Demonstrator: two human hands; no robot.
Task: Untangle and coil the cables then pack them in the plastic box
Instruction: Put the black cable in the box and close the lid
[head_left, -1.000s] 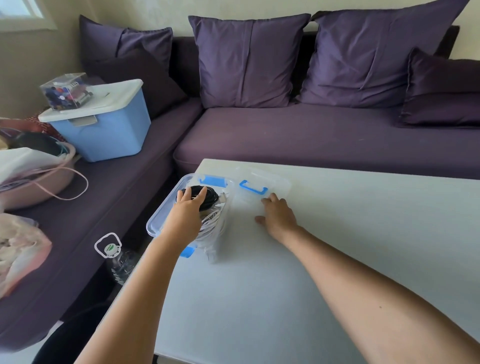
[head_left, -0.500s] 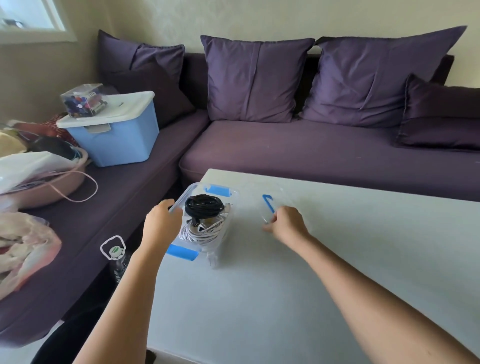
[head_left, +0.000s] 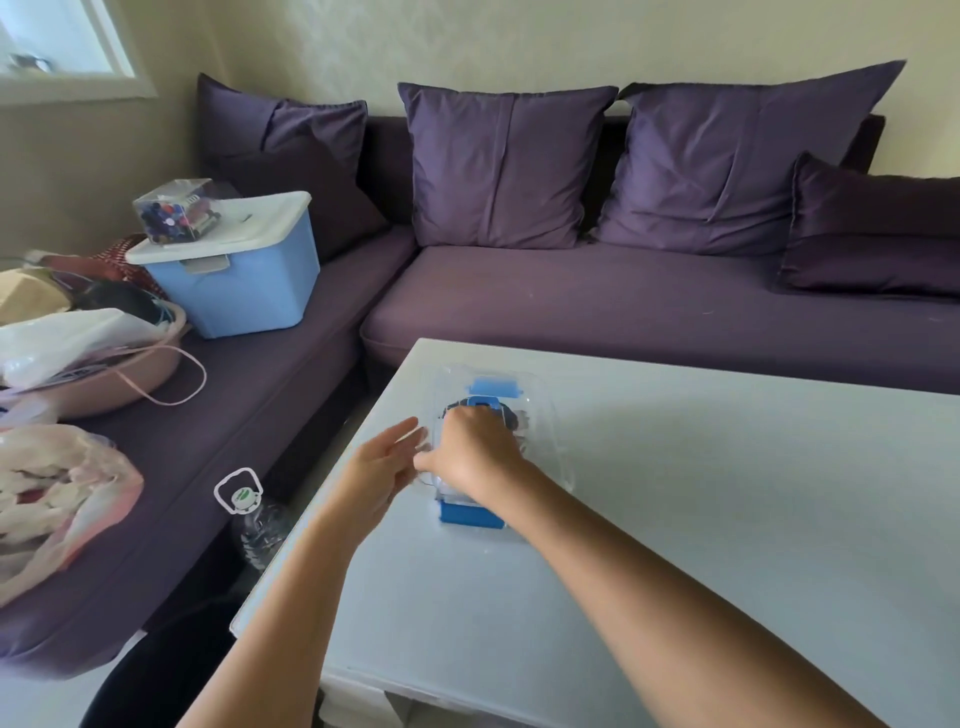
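The clear plastic box (head_left: 548, 452) with blue latches (head_left: 470, 513) stands on the white table (head_left: 701, 493) near its far left corner. Its clear lid (head_left: 519, 384) with a blue handle lies over the box. My right hand (head_left: 475, 457) is on top of the lid, fingers curled at the blue handle. A dark coiled cable (head_left: 513, 418) shows through the plastic beside my fingers; the rest of the contents are hidden by my hand. My left hand (head_left: 382, 465) is held open with straight fingers just left of the box, close to its side.
A purple corner sofa (head_left: 623, 306) wraps round the table. On its left seat stand a blue bin with a white lid (head_left: 244, 280), a clear box of pens (head_left: 174, 210), a pink basket (head_left: 104, 379) and a plastic bag (head_left: 52, 499). A water bottle (head_left: 254, 525) stands beside the table.
My right hand has carried the lid from the table over onto the box. My left hand let go of the box's left edge and opened beside it.
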